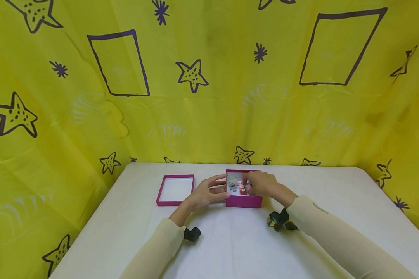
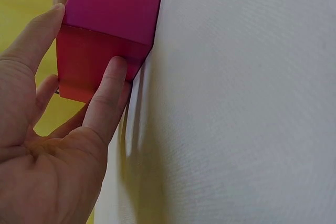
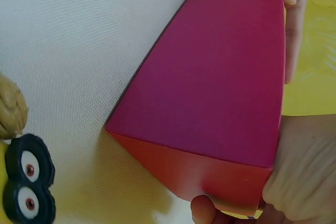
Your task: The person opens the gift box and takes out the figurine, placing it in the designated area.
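Observation:
An open magenta box [image 1: 243,202] stands on the white table, with small figurines inside. One figurine [image 1: 232,185] is pale blue with yellowish hair; beside it is a red-and-pink figurine [image 1: 242,188]. Another lies partly under my right hand [image 1: 263,183], which reaches over the right rim with fingers bent down into the box. A fingertip [image 3: 202,210] of that hand shows at the box's reddish side; I cannot tell whether it holds a figurine. My left hand [image 1: 204,193] has its fingers spread against the left side wall, thumb at the front edge.
A shallow magenta-edged lid [image 1: 176,189], white inside, lies left of the box. Near my right forearm, a yellow toy with black goggles [image 3: 30,179] and a tan lump [image 3: 11,107] sit on the table. A yellow patterned curtain [image 1: 223,116] hangs behind.

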`<control>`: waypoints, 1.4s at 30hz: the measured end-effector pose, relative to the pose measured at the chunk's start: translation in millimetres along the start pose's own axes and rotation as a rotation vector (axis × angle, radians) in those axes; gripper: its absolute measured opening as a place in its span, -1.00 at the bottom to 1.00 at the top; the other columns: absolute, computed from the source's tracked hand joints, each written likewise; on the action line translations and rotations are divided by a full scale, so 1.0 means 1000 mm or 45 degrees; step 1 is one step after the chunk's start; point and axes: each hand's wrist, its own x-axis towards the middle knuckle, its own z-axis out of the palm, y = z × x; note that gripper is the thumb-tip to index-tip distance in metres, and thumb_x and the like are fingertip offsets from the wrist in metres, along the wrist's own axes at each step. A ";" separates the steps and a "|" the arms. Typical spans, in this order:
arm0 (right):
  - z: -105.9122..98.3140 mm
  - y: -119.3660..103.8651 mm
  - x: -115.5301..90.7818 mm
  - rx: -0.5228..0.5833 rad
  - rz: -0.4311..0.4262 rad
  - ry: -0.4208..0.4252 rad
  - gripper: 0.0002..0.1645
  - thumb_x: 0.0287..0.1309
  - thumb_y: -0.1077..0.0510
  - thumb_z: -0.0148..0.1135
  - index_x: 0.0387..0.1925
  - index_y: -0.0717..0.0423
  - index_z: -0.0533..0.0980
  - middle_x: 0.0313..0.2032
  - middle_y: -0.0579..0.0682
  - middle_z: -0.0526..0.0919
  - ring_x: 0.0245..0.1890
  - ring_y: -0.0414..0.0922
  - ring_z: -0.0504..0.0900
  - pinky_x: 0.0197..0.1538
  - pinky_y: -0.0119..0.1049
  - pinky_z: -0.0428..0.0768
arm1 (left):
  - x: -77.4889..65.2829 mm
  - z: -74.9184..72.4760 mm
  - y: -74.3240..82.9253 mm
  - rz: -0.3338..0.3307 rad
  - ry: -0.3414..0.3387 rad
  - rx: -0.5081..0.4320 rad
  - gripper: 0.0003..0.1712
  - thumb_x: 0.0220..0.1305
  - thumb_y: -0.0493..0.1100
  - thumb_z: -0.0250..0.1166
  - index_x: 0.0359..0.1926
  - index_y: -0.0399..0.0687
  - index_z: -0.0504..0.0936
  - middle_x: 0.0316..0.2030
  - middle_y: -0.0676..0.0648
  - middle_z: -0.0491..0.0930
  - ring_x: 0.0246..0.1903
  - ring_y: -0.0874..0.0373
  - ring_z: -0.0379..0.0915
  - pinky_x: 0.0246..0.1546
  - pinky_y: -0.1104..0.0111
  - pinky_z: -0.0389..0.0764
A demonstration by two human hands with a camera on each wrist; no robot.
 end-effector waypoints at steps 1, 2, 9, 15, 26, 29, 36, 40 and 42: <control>0.000 0.000 0.000 0.001 -0.002 0.002 -0.74 0.13 0.16 0.52 -0.15 -0.02 0.64 -0.27 -0.02 0.65 -0.37 -0.02 0.53 -0.40 -0.13 0.52 | 0.000 0.000 0.000 -0.004 0.003 0.004 -0.15 0.31 -0.27 0.44 0.55 0.04 0.30 0.36 -0.22 0.46 0.29 -0.12 0.48 0.13 0.19 0.65; 0.000 0.000 -0.001 0.004 -0.004 0.005 -0.74 0.13 0.16 0.52 -0.14 -0.02 0.64 -0.27 -0.02 0.65 -0.36 -0.02 0.53 -0.39 -0.13 0.52 | 0.000 0.000 0.000 -0.003 0.004 0.003 -0.15 0.31 -0.26 0.44 0.55 0.04 0.31 0.36 -0.22 0.46 0.29 -0.12 0.48 0.13 0.19 0.65; -0.002 0.003 -0.002 0.024 -0.052 0.075 -0.64 0.10 0.14 0.53 -0.04 0.02 0.66 -0.16 0.02 0.69 -0.23 0.01 0.57 -0.29 -0.06 0.62 | 0.001 0.000 -0.001 0.010 -0.002 -0.011 -0.16 0.31 -0.28 0.44 0.54 0.01 0.31 0.37 -0.24 0.44 0.29 -0.15 0.48 0.13 0.18 0.65; -0.004 0.005 -0.006 0.042 -0.138 0.131 -0.62 0.10 0.14 0.54 -0.03 0.06 0.66 -0.09 0.05 0.71 -0.15 0.02 0.61 -0.21 0.00 0.67 | 0.002 -0.002 -0.003 0.004 0.009 0.014 -0.16 0.31 -0.23 0.45 0.54 0.04 0.32 0.38 -0.19 0.44 0.29 -0.12 0.48 0.13 0.18 0.65; -0.015 0.015 -0.013 0.206 -0.329 0.156 -0.63 0.07 0.20 0.56 -0.06 0.14 0.68 -0.24 -0.01 0.66 -0.26 -0.05 0.54 -0.23 -0.21 0.56 | 0.001 -0.001 -0.001 -0.005 0.010 0.023 -0.16 0.30 -0.22 0.46 0.54 0.07 0.32 0.38 -0.19 0.43 0.27 -0.11 0.49 0.13 0.18 0.65; -0.018 0.019 -0.013 0.253 -0.383 0.160 -0.65 0.08 0.22 0.54 -0.06 0.16 0.69 -0.22 0.00 0.68 -0.23 0.01 0.56 -0.19 -0.20 0.55 | 0.001 -0.001 -0.001 -0.006 0.011 0.028 -0.16 0.31 -0.23 0.45 0.54 0.07 0.31 0.39 -0.19 0.42 0.28 -0.11 0.48 0.13 0.18 0.65; -0.023 0.024 -0.017 0.342 -0.450 0.157 -0.65 0.11 0.25 0.52 -0.04 0.18 0.68 -0.18 0.02 0.69 -0.22 0.01 0.56 -0.21 -0.23 0.52 | 0.001 -0.001 0.000 -0.004 0.014 0.034 -0.17 0.32 -0.24 0.44 0.54 0.04 0.32 0.39 -0.19 0.43 0.30 -0.12 0.47 0.14 0.18 0.64; -0.024 0.025 -0.019 0.354 -0.460 0.159 -0.64 0.12 0.24 0.52 -0.02 0.16 0.68 -0.19 0.00 0.69 -0.25 0.00 0.55 -0.24 -0.25 0.51 | 0.001 0.000 0.000 -0.016 0.017 0.034 -0.17 0.32 -0.23 0.44 0.54 0.04 0.32 0.37 -0.19 0.45 0.30 -0.12 0.46 0.13 0.18 0.65; -0.025 0.026 -0.019 0.366 -0.459 0.154 -0.63 0.13 0.24 0.51 -0.01 0.16 0.68 -0.19 -0.01 0.69 -0.26 0.02 0.55 -0.25 -0.25 0.51 | 0.001 0.000 0.000 -0.021 0.016 0.031 -0.17 0.32 -0.22 0.44 0.54 0.05 0.31 0.36 -0.20 0.46 0.30 -0.12 0.47 0.13 0.17 0.65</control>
